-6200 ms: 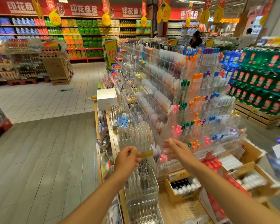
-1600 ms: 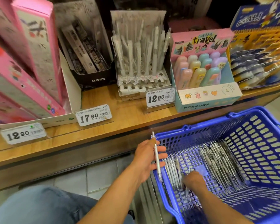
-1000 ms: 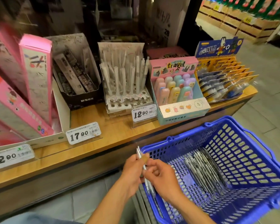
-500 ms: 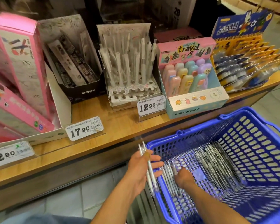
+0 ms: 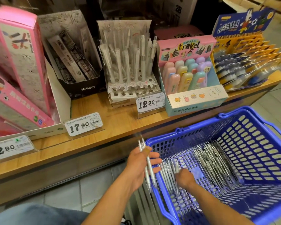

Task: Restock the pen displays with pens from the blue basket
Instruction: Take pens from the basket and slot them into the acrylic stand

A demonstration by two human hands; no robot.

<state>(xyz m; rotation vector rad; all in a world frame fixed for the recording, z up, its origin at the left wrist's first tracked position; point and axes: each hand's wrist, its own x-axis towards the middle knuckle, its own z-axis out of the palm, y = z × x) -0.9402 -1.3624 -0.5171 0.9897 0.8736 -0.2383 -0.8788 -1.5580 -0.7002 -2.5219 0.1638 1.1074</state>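
Note:
A blue basket [image 5: 258, 132] stands on the floor in front of a wooden shelf [image 5: 120, 120]. Loose white pens [image 5: 167, 172] lie at its left, a darker bundle of pens [image 5: 216, 161] in its middle. My left hand [image 5: 139, 163] holds two white pens [image 5: 147, 161] upright by the basket's left rim. My right hand [image 5: 184, 177] is down in the basket on the white pens; its fingers are blurred. On the shelf a white pen display [image 5: 130, 75] holds several upright white pens above rows of unfilled holes.
Left of the pen display is a black box of patterned pens [image 5: 75, 62] and pink boxes [image 5: 18, 51]. To its right stand a "travel" eraser box [image 5: 190, 73] and a yellow-blue carded rack [image 5: 243, 62]. Price tags [image 5: 83, 124] line the shelf front.
My left hand still holds the two pens by the basket rim. My right hand has stayed down in the basket, shifting slightly among the white pens. The view moved a little.

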